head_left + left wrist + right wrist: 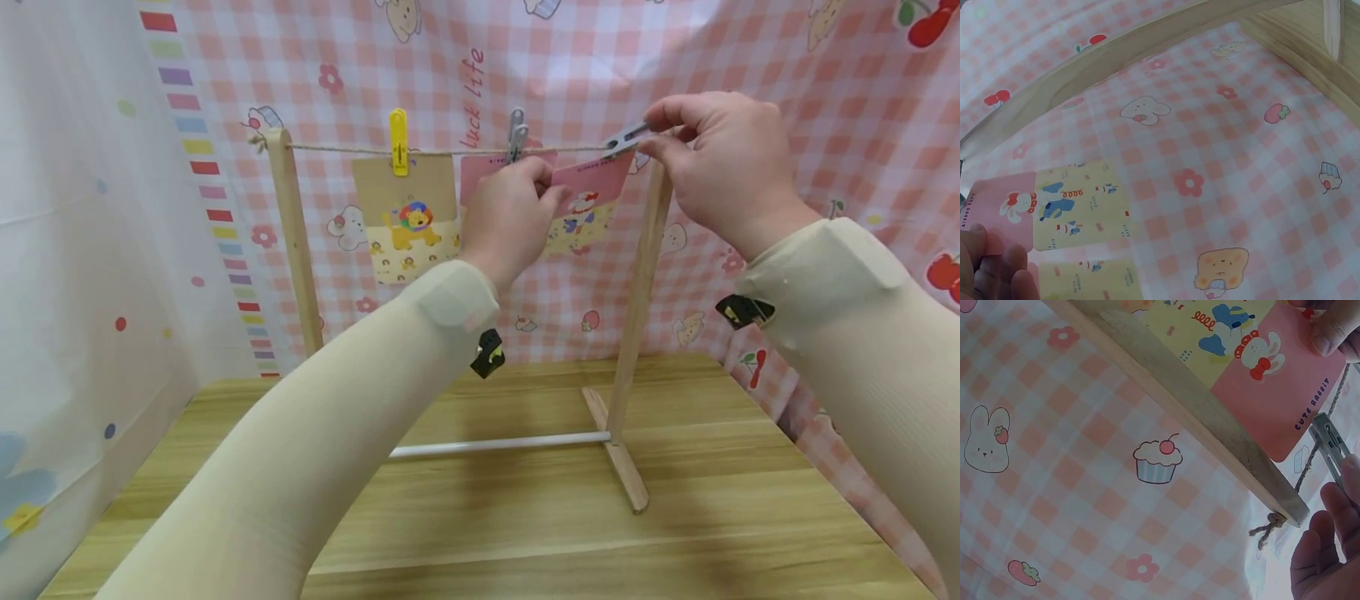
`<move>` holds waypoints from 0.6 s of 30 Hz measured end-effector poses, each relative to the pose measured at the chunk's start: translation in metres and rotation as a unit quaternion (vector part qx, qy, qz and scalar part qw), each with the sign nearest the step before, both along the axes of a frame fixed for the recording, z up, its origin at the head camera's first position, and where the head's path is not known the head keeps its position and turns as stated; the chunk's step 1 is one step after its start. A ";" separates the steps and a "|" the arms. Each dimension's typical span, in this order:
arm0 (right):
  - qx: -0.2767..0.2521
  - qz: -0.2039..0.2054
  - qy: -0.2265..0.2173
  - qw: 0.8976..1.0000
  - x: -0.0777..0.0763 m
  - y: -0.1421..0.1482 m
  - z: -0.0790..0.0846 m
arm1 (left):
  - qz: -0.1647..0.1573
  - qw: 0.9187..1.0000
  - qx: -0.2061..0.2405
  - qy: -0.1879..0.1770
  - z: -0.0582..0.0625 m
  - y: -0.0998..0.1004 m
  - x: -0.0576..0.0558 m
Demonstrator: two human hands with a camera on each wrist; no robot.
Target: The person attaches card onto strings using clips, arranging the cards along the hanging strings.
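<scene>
A pink and yellow card [588, 183] with a rabbit print is held up against the string by my left hand [510, 217], which pinches its left edge. In the right wrist view the card [1266, 394] reads "CUTE RABBIT". My right hand [727, 158] grips the back ends of a grey clothespin [626, 139] between thumb and fingers. The tip of that clothespin [1330, 442] meets the card's top edge at the string; whether it bites the card I cannot tell. Behind my left hand, another pink card [475, 171] hangs from a second grey clothespin [517, 137], partly hidden.
The twine string [330, 148] runs between the left post [296, 242] and right post [637, 308] of a wooden stand. A yellow clothespin [400, 142] holds a lion card [412, 221]. A white bar [502, 445] joins the stand low over the wooden table [570, 550].
</scene>
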State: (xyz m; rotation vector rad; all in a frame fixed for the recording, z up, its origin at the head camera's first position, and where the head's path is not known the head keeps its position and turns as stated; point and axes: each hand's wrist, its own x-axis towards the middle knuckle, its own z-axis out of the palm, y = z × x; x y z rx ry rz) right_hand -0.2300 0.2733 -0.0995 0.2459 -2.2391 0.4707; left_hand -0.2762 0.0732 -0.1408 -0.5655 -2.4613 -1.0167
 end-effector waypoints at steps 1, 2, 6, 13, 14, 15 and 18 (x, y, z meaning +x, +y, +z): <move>0.001 0.000 -0.002 1.000 0.000 0.000 0.000 | -0.001 1.000 0.000 0.001 0.000 0.000 0.000; 0.001 0.000 -0.004 1.000 0.000 0.000 0.000 | -0.001 1.000 0.000 0.001 0.000 0.000 0.000; 0.006 0.002 -0.001 1.000 0.000 0.001 -0.002 | -0.001 1.000 -0.002 0.000 -0.001 -0.001 -0.001; 0.011 0.006 0.001 1.000 0.002 0.002 -0.003 | 0.006 1.000 -0.009 0.000 -0.001 -0.001 -0.001; 0.013 0.007 0.000 1.000 0.002 0.002 -0.003 | 0.007 1.000 -0.010 0.001 -0.001 -0.001 -0.001; 0.015 0.007 0.000 1.000 0.002 0.002 -0.002 | 0.008 1.000 -0.010 0.001 -0.001 -0.002 -0.002; 0.021 0.010 0.002 1.000 0.003 0.003 -0.002 | 0.010 1.000 -0.010 0.002 -0.002 -0.001 -0.002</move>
